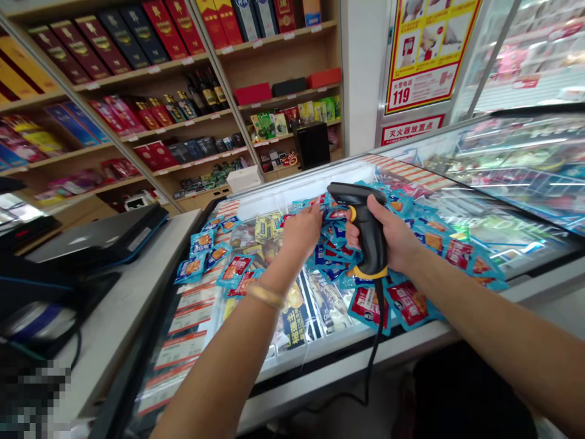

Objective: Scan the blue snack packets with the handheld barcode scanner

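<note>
My right hand (393, 235) is wrapped round the grip of a black and yellow barcode scanner (368, 235), whose head points left and away from me. Its black cable runs down from the handle past the freezer's front edge. Left of the scanner, my left hand (302, 228) reaches into the pile of small blue snack packets (336, 250); its fingers are closed and partly turned away, so what they hold is hidden. The packets have red or dark blue panels and lie heaped on the glass top. A smaller group of snack packets (201, 253) lies to the left.
A glass-topped freezer (274, 360) with goods inside spans the middle. Price labels (185, 329) line its left side. A counter (150, 274) with black equipment (105, 238) stands left. Shelves (274, 46) of boxes and bottles fill the back, with a fire notice (427, 85) right of them.
</note>
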A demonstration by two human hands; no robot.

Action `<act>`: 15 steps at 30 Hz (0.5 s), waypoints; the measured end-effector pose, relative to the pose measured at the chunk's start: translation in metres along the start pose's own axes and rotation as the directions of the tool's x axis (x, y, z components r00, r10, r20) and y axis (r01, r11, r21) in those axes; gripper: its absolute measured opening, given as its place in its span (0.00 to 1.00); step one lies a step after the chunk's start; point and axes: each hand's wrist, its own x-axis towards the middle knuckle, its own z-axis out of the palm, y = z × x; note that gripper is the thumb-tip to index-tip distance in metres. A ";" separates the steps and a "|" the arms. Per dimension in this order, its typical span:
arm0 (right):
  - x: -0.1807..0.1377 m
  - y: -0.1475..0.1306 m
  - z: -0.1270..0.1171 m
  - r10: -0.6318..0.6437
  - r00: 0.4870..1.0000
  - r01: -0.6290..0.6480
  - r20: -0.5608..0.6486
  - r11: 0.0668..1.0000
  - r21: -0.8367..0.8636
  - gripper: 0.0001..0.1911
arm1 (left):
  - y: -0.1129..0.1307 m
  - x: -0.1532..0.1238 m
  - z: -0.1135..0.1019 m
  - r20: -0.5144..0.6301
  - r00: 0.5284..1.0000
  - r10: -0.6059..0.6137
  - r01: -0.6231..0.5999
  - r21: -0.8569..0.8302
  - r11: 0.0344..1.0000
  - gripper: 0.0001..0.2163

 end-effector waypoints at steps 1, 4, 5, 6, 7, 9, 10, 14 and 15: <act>-0.002 -0.001 -0.004 0.001 1.000 -0.001 -0.013 1.000 0.007 0.20 | 0.004 0.001 0.003 0.026 1.000 0.015 -0.015 -0.001 1.000 0.18; -0.004 -0.002 -0.013 0.008 0.999 -0.007 -0.035 1.000 0.013 0.21 | 0.009 -0.001 0.010 0.054 0.997 0.060 -0.058 -0.043 0.997 0.18; -0.005 -0.002 -0.015 0.007 0.999 -0.007 -0.036 1.000 0.013 0.21 | 0.008 -0.003 0.011 0.045 0.996 0.075 -0.072 -0.062 0.995 0.18; -0.005 -0.002 -0.015 0.006 0.999 -0.006 -0.037 1.000 0.013 0.21 | 0.006 -0.004 0.012 0.029 0.996 0.089 -0.086 -0.081 0.993 0.19; -0.005 -0.002 -0.016 0.007 0.999 -0.007 -0.036 1.000 0.016 0.21 | 0.003 -0.005 0.012 0.009 0.995 0.098 -0.096 -0.099 0.990 0.19; -0.004 -0.002 -0.014 0.014 0.999 -0.013 -0.031 1.000 0.027 0.20 | -0.006 -0.007 0.011 -0.039 0.995 0.095 -0.100 -0.134 0.986 0.19; -0.003 -0.002 -0.012 0.017 1.000 -0.016 -0.026 0.999 0.033 0.20 | -0.012 -0.008 0.009 -0.064 0.994 0.084 -0.093 -0.151 0.984 0.18; 0.001 -0.001 -0.003 0.009 1.000 -0.009 0.003 1.000 0.021 0.20 | -0.050 -0.021 -0.001 -0.146 0.988 -0.042 0.014 -0.185 0.983 0.19; 0.003 0.000 0.000 0.006 1.000 -0.006 0.021 1.000 0.012 0.20 | -0.063 -0.027 -0.005 -0.154 0.984 -0.091 0.063 -0.176 0.982 0.19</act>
